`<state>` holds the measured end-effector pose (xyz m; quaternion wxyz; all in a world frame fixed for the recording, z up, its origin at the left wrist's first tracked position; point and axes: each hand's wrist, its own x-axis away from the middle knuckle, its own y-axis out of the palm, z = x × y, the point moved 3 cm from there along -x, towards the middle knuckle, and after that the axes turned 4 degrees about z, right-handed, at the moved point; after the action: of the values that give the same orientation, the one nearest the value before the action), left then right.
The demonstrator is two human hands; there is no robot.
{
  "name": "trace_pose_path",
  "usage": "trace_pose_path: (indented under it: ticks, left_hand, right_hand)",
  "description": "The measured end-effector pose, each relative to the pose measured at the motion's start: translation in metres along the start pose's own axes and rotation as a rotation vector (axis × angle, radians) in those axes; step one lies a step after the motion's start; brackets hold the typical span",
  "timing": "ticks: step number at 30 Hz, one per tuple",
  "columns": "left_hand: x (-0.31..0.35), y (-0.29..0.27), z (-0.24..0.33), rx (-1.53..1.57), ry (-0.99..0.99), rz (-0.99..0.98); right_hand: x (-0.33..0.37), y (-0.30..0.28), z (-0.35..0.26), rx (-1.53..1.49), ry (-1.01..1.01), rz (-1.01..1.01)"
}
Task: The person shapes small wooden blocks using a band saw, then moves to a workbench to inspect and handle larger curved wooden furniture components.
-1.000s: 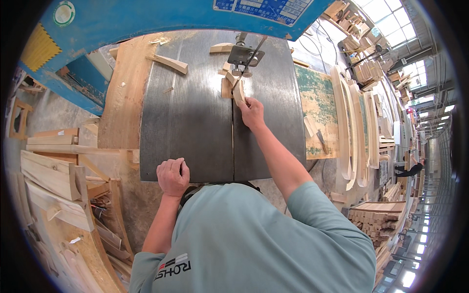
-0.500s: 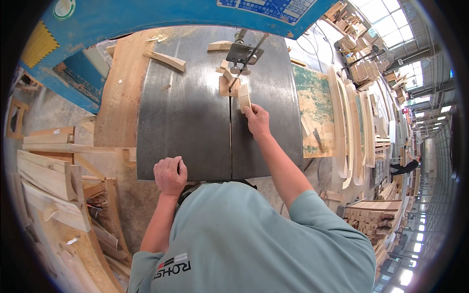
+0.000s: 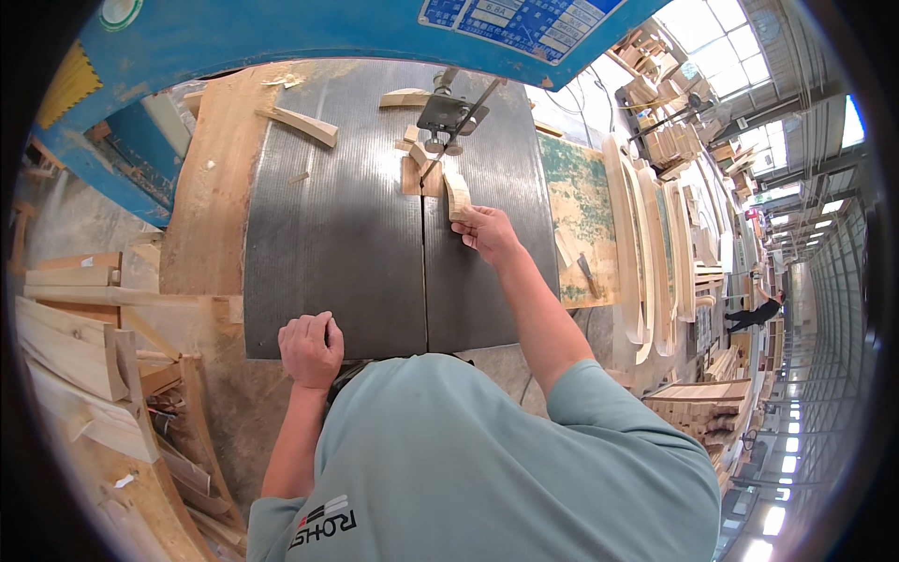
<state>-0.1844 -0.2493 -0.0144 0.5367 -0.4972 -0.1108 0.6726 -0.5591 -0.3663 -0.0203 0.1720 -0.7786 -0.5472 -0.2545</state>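
Observation:
My right hand (image 3: 487, 232) pinches the near end of a small curved wooden piece (image 3: 456, 195) between thumb and fingers. This piece rests on the dark ribbed metal table (image 3: 337, 244) of a blue bandsaw, just right of the blade and the table slot (image 3: 425, 281). Above it hangs the metal blade guide (image 3: 451, 117). My left hand (image 3: 312, 351) rests at the table's front left edge with its fingers curled in and nothing visible in them. Small wood offcuts (image 3: 419, 150) lie around the blade, next to the wooden insert (image 3: 410, 176).
A curved wood piece (image 3: 300, 125) and another (image 3: 405, 97) lie farther back on the table. The blue saw frame (image 3: 309, 37) spans the far side. Stacked boards (image 3: 75, 347) stand at left. At right are a worn green board (image 3: 581, 215) and long curved timbers (image 3: 626, 234); a person (image 3: 757, 311) stands beyond.
The view has shifted slightly. My right hand has turned the curved piece, so its curved side faces up and its near end tilts left. My left hand stays at the table edge.

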Motion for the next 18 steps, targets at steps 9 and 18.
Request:
trace_pose_path:
  ticks: [9, 18]
  left_hand:
    - [0.002, -0.001, -0.002, 0.01, 0.003, 0.017]
    - [0.001, 0.0, -0.003, 0.008, 0.012, 0.021]
  right_hand:
    - [-0.013, 0.027, -0.008, 0.594, -0.482, 0.367]
    - [-0.035, 0.046, -0.019, 0.745, -0.676, 0.474]
